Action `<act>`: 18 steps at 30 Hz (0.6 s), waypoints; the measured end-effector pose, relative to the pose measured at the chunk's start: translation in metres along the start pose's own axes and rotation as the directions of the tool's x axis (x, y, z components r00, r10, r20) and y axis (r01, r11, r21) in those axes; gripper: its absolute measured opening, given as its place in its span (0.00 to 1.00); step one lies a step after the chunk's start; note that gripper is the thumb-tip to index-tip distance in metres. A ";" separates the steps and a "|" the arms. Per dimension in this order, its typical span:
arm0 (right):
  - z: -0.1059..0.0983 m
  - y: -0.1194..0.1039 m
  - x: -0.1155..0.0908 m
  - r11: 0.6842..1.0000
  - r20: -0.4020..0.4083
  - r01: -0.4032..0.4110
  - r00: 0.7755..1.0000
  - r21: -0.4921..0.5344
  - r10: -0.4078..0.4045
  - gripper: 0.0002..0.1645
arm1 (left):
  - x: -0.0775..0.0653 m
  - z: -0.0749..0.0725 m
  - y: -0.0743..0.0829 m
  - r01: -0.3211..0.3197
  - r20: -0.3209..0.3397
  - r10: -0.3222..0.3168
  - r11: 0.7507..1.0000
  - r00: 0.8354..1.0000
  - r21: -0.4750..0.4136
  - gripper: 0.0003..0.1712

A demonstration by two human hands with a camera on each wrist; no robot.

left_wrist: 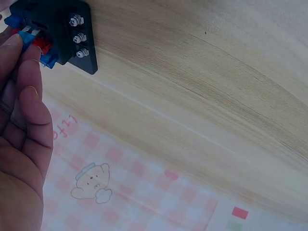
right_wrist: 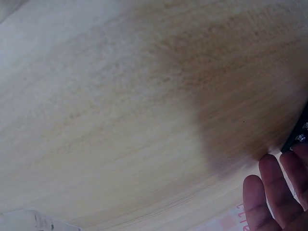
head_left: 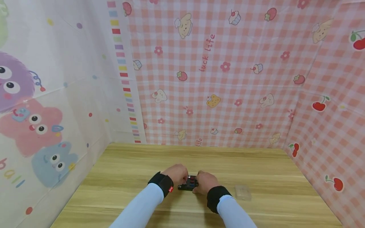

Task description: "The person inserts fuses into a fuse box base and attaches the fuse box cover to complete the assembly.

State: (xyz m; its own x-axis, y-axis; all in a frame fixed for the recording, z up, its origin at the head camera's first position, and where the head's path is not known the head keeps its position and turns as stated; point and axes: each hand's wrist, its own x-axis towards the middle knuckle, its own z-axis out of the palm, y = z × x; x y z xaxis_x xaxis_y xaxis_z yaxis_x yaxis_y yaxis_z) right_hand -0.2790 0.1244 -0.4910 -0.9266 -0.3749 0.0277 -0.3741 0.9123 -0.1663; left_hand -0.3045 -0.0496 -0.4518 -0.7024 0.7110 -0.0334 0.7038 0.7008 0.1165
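Note:
A black fuse block (head_left: 185, 187) with screw terminals along its edge lies on the wooden table, red and blue blade fuses seated in its middle. In the left wrist view, my left hand (left_wrist: 24, 125) pinches a blue blade fuse (left_wrist: 28, 39) between thumb and fingertips, its metal prongs showing, close against the fuse block (left_wrist: 62, 33). My right hand (head_left: 206, 182) grips the block's right end, thumb at the near side and fingers at the far side. The right wrist view catches only some fingers (right_wrist: 276, 192) by the block's dark corner (right_wrist: 299, 132).
A clear plastic case (head_left: 242, 193) lies on the table (head_left: 128, 167) to the right of my right wrist. Printed cloths hang behind the table and along both sides, a pink checked one (head_left: 216, 85) at the back.

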 end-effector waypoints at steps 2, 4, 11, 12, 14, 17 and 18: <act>0.001 0.001 0.000 1.000 -0.006 0.006 1.000 -0.007 -0.006 0.22 | 0.000 0.001 0.000 -0.006 -0.003 0.006 1.000 1.000 0.007 0.08; 0.002 0.001 0.000 1.000 -0.010 0.010 1.000 -0.012 -0.010 0.22 | 0.000 0.001 0.000 -0.005 -0.005 0.005 1.000 1.000 0.010 0.08; 0.001 0.001 0.000 1.000 -0.014 0.008 1.000 -0.004 -0.008 0.22 | -0.001 0.004 0.000 -0.020 -0.015 0.020 1.000 1.000 0.017 0.05; 0.001 0.001 0.000 1.000 -0.016 0.010 1.000 -0.004 -0.010 0.21 | -0.001 0.004 0.000 -0.025 -0.017 0.026 0.999 1.000 0.022 0.05; 0.001 0.001 0.000 1.000 -0.018 0.014 1.000 -0.008 -0.014 0.21 | -0.001 0.004 0.000 -0.031 -0.019 0.032 0.999 0.999 0.029 0.05; 0.001 0.001 -0.001 1.000 -0.021 0.019 1.000 -0.018 -0.019 0.21 | 0.001 0.006 0.000 -0.022 -0.010 0.022 0.999 1.000 0.037 0.04; 0.001 0.001 -0.001 1.000 -0.020 0.019 1.000 -0.020 -0.020 0.21 | 0.001 0.006 0.001 -0.018 -0.008 0.018 0.999 1.000 0.041 0.04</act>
State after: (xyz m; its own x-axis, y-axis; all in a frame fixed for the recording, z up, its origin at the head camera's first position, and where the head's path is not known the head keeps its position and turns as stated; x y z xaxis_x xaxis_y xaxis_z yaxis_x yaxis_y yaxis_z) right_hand -0.2782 0.1258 -0.4923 -0.9196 -0.3895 0.0510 -0.3927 0.9080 -0.1461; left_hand -0.3040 -0.0482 -0.4582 -0.6905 0.7230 -0.0235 0.7198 0.6899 0.0763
